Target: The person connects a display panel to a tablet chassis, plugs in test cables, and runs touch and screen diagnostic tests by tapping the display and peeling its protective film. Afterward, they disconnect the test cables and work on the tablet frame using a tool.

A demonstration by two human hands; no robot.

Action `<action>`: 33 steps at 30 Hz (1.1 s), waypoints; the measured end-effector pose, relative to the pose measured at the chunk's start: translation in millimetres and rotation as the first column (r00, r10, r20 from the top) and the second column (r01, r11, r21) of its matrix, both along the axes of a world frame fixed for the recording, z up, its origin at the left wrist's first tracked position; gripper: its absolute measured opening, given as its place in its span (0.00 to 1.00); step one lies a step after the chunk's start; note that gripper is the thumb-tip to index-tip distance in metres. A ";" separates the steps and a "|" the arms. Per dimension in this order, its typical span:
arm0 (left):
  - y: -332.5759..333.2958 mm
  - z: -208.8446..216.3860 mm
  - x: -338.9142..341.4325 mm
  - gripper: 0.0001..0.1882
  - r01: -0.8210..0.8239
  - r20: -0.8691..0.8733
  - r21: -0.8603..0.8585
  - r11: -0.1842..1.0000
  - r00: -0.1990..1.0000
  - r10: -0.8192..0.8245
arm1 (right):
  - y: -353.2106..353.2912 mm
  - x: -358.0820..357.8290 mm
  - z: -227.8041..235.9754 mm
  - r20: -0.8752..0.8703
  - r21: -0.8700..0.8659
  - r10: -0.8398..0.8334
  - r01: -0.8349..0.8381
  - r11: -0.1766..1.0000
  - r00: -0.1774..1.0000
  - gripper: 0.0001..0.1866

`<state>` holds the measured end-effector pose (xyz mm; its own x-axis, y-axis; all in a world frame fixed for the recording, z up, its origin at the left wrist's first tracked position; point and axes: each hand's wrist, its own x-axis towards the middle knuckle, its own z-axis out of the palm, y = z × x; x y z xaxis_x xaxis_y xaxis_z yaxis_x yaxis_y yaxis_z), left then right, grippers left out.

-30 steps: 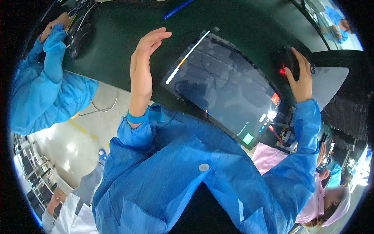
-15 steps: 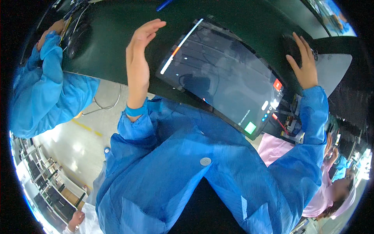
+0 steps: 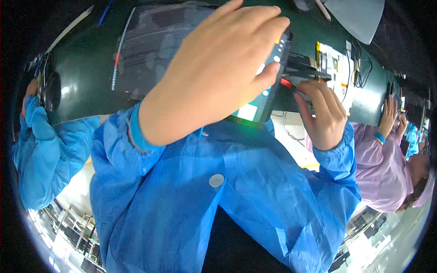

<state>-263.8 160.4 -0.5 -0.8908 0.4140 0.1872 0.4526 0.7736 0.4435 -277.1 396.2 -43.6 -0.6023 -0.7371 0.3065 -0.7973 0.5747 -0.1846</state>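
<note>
My left hand (image 3: 218, 68) is open and palm down above a dark tablet-like panel (image 3: 148, 41), its fingers stretched toward the right side and its thumb apart. It hides much of the panel's middle and right part. A bright green-white patch (image 3: 248, 112) glows at the panel's near right corner. My right hand (image 3: 324, 113) is to the right of the panel, fingers curled. Its thumb and forefinger close on the near end of a thin red stick-like tool (image 3: 287, 83), whose hidden part I cannot make out. Blue cuffs cover both wrists.
Beyond my right hand lie dark tools (image 3: 302, 66), white papers with yellow edges (image 3: 334, 63) and black cables (image 3: 362, 68) on the dark green table (image 3: 82, 73). A blue pen (image 3: 105, 12) lies at the far left. Co-workers sit on both sides.
My left hand has swung right, from beside the panel to above it. My right hand has left the far right mouse area and come nearer, to the red tool. The view has shifted too.
</note>
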 end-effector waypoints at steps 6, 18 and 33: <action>37.2 -38.1 -26.0 0.30 -0.047 -0.561 -0.240 0.970 0.822 -0.099 | 0.0 -10.7 -16.7 0.034 -0.058 0.094 -0.092 0.994 0.995 0.11; 38.5 -64.5 -42.9 0.31 0.143 -0.549 -0.009 0.990 0.826 -0.124 | 9.6 -29.8 -15.8 0.132 -0.032 0.229 -0.227 0.973 0.964 0.08; 34.0 -28.4 -31.6 0.35 0.037 0.159 -0.044 0.998 0.987 -0.029 | 18.5 -28.6 -10.2 0.210 -0.069 0.271 -0.262 0.963 0.940 0.11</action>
<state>-295.4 194.4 -28.9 -0.8934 0.4487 0.0245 0.4052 0.7808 0.4755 -305.7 414.7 -53.8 -0.4404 -0.8695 0.2237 -0.8589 0.3355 -0.3871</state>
